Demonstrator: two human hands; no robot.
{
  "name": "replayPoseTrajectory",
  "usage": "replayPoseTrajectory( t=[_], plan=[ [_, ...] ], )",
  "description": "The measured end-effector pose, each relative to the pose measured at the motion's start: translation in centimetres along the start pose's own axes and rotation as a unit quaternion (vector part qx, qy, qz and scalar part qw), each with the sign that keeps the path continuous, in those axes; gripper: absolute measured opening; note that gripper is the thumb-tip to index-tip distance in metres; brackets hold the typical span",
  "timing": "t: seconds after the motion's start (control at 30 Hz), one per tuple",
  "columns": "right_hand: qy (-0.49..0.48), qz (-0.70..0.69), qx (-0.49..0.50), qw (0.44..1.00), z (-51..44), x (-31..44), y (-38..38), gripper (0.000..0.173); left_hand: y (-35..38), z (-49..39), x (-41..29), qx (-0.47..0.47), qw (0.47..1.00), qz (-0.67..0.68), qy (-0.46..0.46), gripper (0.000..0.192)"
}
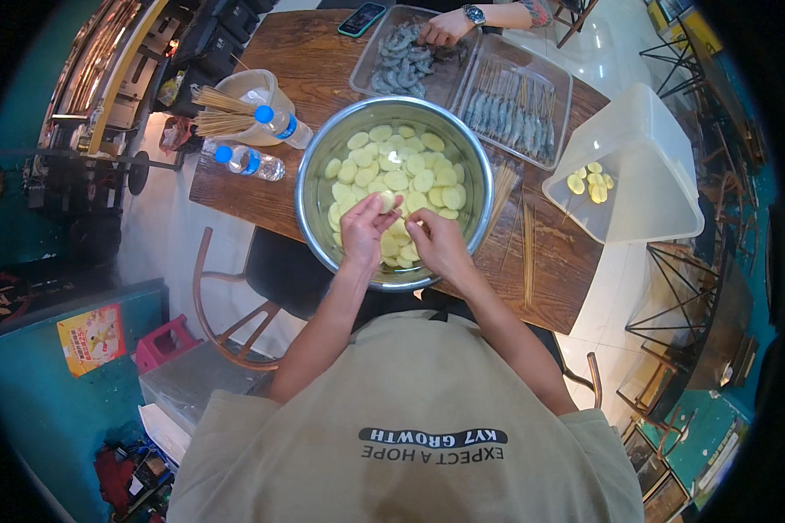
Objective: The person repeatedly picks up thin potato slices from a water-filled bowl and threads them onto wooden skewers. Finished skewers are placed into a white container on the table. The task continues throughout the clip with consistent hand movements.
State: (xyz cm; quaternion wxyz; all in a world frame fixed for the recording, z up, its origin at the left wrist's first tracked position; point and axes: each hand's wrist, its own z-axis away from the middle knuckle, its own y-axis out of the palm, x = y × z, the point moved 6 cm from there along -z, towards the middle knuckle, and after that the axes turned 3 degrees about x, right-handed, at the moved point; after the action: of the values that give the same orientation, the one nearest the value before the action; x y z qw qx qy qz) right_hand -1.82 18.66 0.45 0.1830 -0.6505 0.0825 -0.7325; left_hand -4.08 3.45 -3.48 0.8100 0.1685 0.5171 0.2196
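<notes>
My left hand holds a pale potato slice between thumb and fingers, above a large steel basin. Close beside it, my right hand pinches a thin bamboo skewer, its tip near the slice; whether it pierces the slice I cannot tell. Many round potato slices fill the basin, apparently in water. To the right, loose skewers and a bagged bundle of skewers lie on the wooden table. A translucent plastic tub rests on its side, with skewered slices inside.
Across the table, another person's hand reaches into a tray of raw shrimp. Beside it stands a tray of skewered shrimp. At left are two water bottles and a bucket holding skewers. A phone lies behind.
</notes>
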Motion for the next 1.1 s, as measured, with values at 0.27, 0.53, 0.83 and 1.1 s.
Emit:
replayPoseTrajectory(
  t=[0.27, 0.53, 0.83, 1.1],
  plan=[
    [-0.005, 0.022, 0.039, 0.999, -0.3, -0.2, 0.6, 0.017, -1.2, -0.3, 0.0, -0.008, 1.0, 0.022, 0.001, 0.022],
    [0.105, -0.079, 0.081, 0.988, -1.1, -0.7, 1.4, 0.016, -0.9, 0.3, 0.2, -0.02, 0.999, -0.002, -0.036, 0.024],
    [0.042, 0.035, 0.082, 0.995, -1.9, -1.1, 1.0, 0.023, -1.0, 0.5, 0.8, -0.007, 0.999, -0.027, -0.035, 0.024],
    [0.163, -0.258, 0.117, 0.945, -6.5, -2.3, 0.1, 0.024, 1.9, 2.0, 2.1, 0.115, 0.958, -0.181, -0.187, 0.024]
  ],
)
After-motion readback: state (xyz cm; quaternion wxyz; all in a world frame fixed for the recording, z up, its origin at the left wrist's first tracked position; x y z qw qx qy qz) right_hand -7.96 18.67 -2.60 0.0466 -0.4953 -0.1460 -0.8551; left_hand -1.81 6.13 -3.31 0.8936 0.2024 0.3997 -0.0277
